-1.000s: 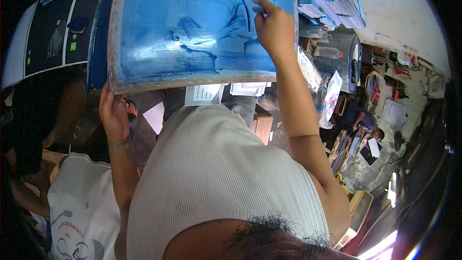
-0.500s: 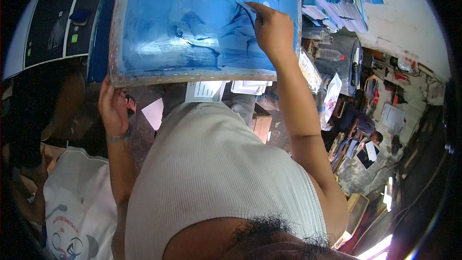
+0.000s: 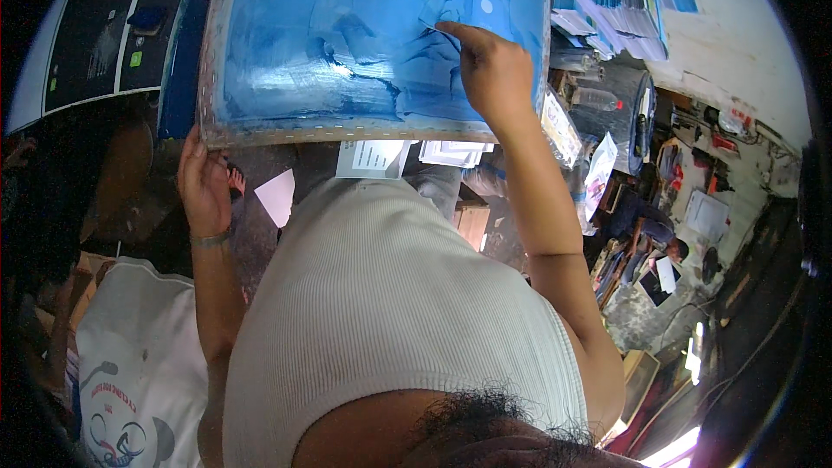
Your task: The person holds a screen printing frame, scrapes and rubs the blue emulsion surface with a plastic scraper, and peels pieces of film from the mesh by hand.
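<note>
Blue screen [image 3: 277, 43] lies under right fingers [image 3: 469, 35] pinched on a thin card [image 3: 432, 27], left fingers [image 3: 189, 149], grip unclear, apparently steadying the screen's corner [image 3: 211, 135].

Near the top of the picture, a blue framed panel [image 3: 286, 17] runs out past the upper edge, and the right hand [image 3: 498, 74] covers most of the thin piece [image 3: 439, 29] in its fingers. At the panel's lower left corner, the left hand [image 3: 205, 186] meets the rim, but how firmly it grips cannot be told. White cloth [image 3: 143, 355] at lower left is cut by the bottom edge, and a bent person [image 3: 646, 221] at right is too small for detail.
</note>
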The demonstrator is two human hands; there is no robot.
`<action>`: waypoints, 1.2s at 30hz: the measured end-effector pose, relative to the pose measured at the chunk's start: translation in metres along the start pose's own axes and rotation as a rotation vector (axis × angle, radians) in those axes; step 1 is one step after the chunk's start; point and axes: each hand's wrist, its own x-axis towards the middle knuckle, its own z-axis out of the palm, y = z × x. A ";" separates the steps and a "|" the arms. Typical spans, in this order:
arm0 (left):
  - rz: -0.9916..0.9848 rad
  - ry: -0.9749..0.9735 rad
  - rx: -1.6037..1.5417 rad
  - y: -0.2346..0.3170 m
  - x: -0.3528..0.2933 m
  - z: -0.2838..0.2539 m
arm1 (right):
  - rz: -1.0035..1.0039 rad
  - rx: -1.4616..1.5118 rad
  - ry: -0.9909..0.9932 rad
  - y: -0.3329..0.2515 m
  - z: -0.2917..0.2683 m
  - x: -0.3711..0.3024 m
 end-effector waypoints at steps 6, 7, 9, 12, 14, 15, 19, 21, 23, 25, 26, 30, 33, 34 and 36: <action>-0.010 0.026 -0.012 0.002 -0.001 0.005 | -0.012 0.011 -0.016 -0.004 -0.001 -0.009; -0.014 0.044 -0.033 0.002 -0.001 0.005 | -0.012 0.015 -0.019 -0.005 -0.001 -0.012; -0.018 0.043 -0.035 0.000 -0.002 0.002 | -0.020 0.036 -0.027 -0.007 -0.001 -0.016; -0.020 0.042 -0.015 0.001 -0.001 0.004 | -0.029 0.065 -0.016 -0.011 0.002 -0.022; -0.021 0.048 0.010 0.003 -0.002 0.006 | -0.021 0.079 -0.031 -0.016 0.001 -0.027; -0.036 0.029 -0.010 0.003 -0.003 0.006 | -0.016 0.088 -0.041 -0.019 0.000 -0.029; 0.007 0.005 -0.039 0.001 0.001 0.001 | -0.009 0.174 -0.014 -0.037 -0.002 -0.037; 0.019 0.005 -0.032 0.000 0.000 0.003 | 0.043 0.190 -0.031 -0.045 -0.001 -0.040; 0.031 0.006 -0.024 0.001 -0.002 0.007 | 0.048 0.228 -0.020 -0.052 0.001 -0.041; 0.023 0.020 -0.056 0.002 -0.003 0.009 | 0.051 0.264 -0.008 -0.059 0.002 -0.041; 0.024 0.021 -0.058 0.002 -0.003 0.007 | 0.049 0.278 0.006 -0.062 0.003 -0.041; -0.021 -0.020 -0.087 0.003 -0.004 0.004 | 0.051 0.287 0.002 -0.067 0.004 -0.040; 0.018 -0.031 -0.099 0.003 -0.005 0.008 | 0.029 0.240 0.030 -0.069 0.008 -0.041; 0.045 -0.017 -0.099 0.002 -0.005 0.010 | 0.029 0.239 0.030 -0.070 0.008 -0.041; 0.043 -0.014 -0.105 0.003 -0.006 0.011 | 0.066 0.223 0.006 -0.073 0.010 -0.041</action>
